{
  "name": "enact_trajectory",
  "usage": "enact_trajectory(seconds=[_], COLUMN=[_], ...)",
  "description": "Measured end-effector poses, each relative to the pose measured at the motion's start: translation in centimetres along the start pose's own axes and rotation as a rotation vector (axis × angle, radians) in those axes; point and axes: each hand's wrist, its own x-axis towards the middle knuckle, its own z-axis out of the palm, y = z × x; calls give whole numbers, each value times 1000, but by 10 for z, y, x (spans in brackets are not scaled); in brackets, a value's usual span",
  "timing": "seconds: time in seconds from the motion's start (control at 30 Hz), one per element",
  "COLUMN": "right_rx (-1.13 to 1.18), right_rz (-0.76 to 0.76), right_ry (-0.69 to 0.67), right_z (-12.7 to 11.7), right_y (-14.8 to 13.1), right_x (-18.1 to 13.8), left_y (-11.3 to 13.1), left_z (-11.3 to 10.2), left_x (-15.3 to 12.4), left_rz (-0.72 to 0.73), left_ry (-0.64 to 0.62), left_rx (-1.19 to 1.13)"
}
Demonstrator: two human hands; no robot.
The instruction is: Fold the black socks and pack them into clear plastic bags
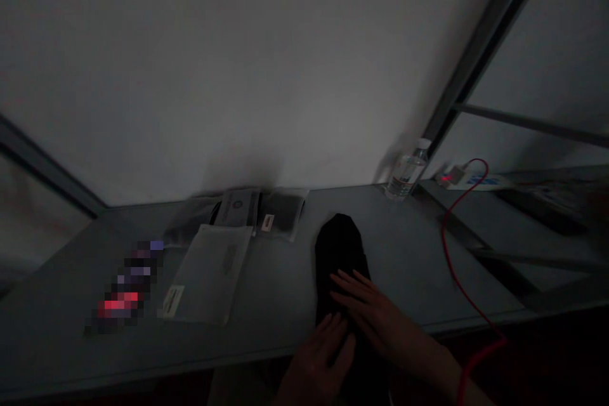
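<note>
A long, narrow black cloth piece (pixel 340 247) with a rounded far end lies on the grey table and runs past its front edge toward me. It may be a folded garment, but the dim light hides its detail. My right hand (pixel 375 311) rests across it from the right, fingers stretched out and lying flat. Lower and to the left, my left hand (pixel 318 355) touches the cloth's left side, its fingers slightly bent and the thumb standing apart from them. The near part of the cloth is partly hidden under both hands.
Left on the table (pixel 276 295) lie a frosted zip bag (pixel 209 276) and several bags with dark contents (pixel 283 212). A blurred-out object (pixel 126 292) lies farther left. A water bottle (pixel 408 171) stands by the wall. A red cable (pixel 450 254) hangs at right, near my forearm.
</note>
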Motion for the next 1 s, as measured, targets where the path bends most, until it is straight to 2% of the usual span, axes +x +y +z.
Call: enact_trajectory(seconds=[0.1, 0.2, 0.23, 0.33, 0.47, 0.63, 0.73, 0.83, 0.93, 1.0], right_rx=[-4, 4, 2, -39, -106, 118, 190, 261, 307, 333], right_rz=[-50, -84, -55, -92, -26, 25, 86, 111, 181, 285], right_ry=[88, 195, 197, 191, 218, 235, 206, 195, 293, 358], right_z=[0, 3, 5, 15, 38, 53, 44, 27, 10, 4], right_y=[-5, -16, -19, -22, -14, 9, 18, 15, 1, -8], right_x=[-10, -31, -38, -58, -73, -84, -82, -75, -65, -55], left_y=[-9, -10, -9, -5, 3, 18, 17, 5, -9, -14], left_z=[-11, -14, -13, -7, 3, 6, -4, -20, -27, -25], left_x=[-2, -2, -3, -3, -2, -3, -2, 3, 10, 12], left_rz=[48, 49, 45, 23, -53, -53, -3, 44, -30, -110], left_ry=[-46, -53, -46, -27, 10, 62, 40, -65, -167, -157], left_rx=[-29, -28, -24, -5, 21, 15, -50, -107, -182, -269])
